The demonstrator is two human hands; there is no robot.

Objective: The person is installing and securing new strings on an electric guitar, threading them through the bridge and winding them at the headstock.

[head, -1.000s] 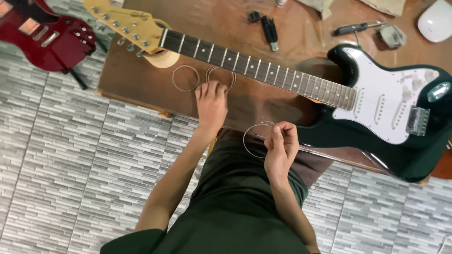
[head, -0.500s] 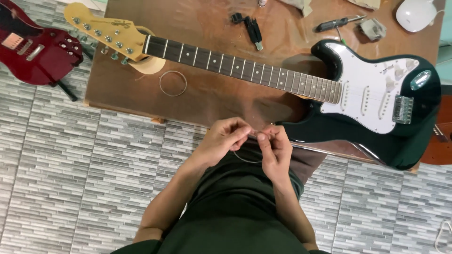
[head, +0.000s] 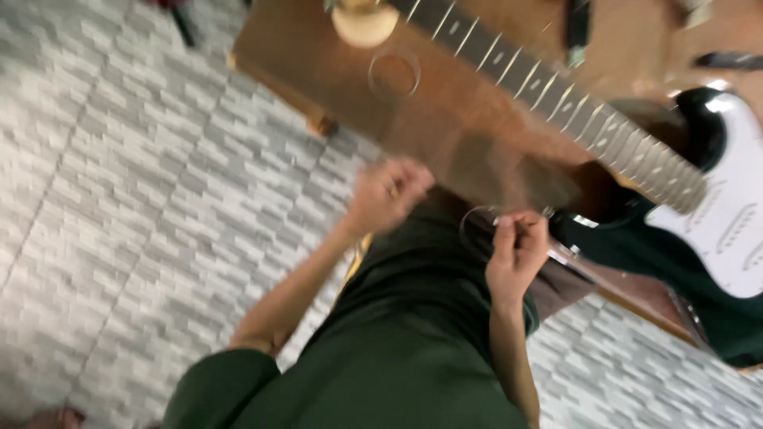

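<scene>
At frame centre, your hands meet a coiled guitar string (head: 479,230).
Your right hand (head: 518,250) pinches the coil; your left hand (head: 387,195) is curled, its grip blurred.

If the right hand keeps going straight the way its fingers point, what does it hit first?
Probably the near edge of the wooden table, then the guitar neck lying on it. The right hand points up-frame while pinching a coiled string. The frame is blurred, so depth is uncertain.
</scene>
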